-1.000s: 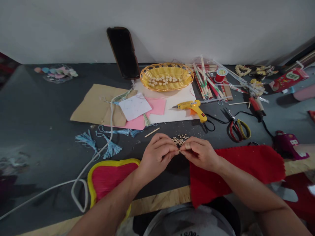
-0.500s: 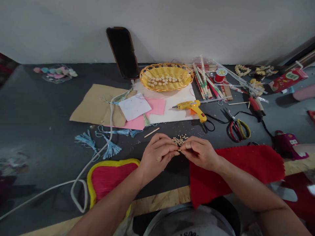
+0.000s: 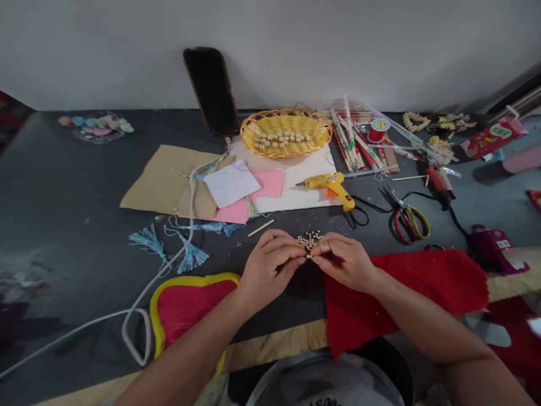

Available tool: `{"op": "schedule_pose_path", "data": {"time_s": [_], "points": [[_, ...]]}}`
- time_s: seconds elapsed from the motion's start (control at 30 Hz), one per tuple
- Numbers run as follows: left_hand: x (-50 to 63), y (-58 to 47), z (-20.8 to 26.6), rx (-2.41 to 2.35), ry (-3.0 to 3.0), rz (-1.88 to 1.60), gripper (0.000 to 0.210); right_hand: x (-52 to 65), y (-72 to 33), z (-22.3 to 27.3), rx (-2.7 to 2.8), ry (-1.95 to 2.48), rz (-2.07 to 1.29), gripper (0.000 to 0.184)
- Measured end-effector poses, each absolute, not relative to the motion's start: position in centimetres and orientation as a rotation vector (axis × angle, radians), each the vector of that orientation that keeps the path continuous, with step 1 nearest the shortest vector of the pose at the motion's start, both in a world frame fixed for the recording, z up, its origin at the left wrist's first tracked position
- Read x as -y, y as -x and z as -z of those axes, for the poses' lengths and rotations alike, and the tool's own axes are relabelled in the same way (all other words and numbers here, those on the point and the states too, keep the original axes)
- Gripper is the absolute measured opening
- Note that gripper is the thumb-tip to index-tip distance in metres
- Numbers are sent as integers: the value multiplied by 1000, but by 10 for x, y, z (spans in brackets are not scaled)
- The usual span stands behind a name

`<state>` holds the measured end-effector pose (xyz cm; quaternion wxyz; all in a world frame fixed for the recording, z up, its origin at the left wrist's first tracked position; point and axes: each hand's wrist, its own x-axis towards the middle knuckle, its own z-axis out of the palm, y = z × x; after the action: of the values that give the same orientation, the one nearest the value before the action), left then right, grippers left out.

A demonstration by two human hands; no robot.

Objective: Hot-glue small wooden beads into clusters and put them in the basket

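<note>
My left hand [image 3: 274, 262] and my right hand [image 3: 346, 262] meet fingertip to fingertip above the dark table. Between their pinched fingers sits a small pale bead [image 3: 309, 256]; whether more beads or a thread are with it is hidden. Just behind the fingertips lies a loose pile of similar beads [image 3: 310, 239]. A short wooden stick [image 3: 261, 228] rests left of the pile. Under my right wrist is a red felt cloth [image 3: 422, 282]. My left forearm passes over a pink pad with a yellow border [image 3: 194, 278].
A yellow wicker basket [image 3: 285, 148] holds small bead clusters. In front of it lies a yellow glue gun [image 3: 329, 183], with scissors [image 3: 408, 220] to the right. Blue tassels [image 3: 192, 256], a white cord [image 3: 169, 264] and papers [image 3: 232, 183] occupy the left. A phone [image 3: 211, 90] leans on the wall.
The fingers of both hands have shifted very slightly around the bead. Everything else stays in place.
</note>
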<state>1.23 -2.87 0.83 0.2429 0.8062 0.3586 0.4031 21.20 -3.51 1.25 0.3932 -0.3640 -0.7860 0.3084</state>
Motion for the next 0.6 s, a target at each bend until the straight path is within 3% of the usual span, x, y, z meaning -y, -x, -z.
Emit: {"op": "schedule_pose_path", "data": {"time_s": [0.6], "points": [[31,-13,-11,-961,-2218,-1108,9,36,-210,-10,1982,929,-821,4]]}}
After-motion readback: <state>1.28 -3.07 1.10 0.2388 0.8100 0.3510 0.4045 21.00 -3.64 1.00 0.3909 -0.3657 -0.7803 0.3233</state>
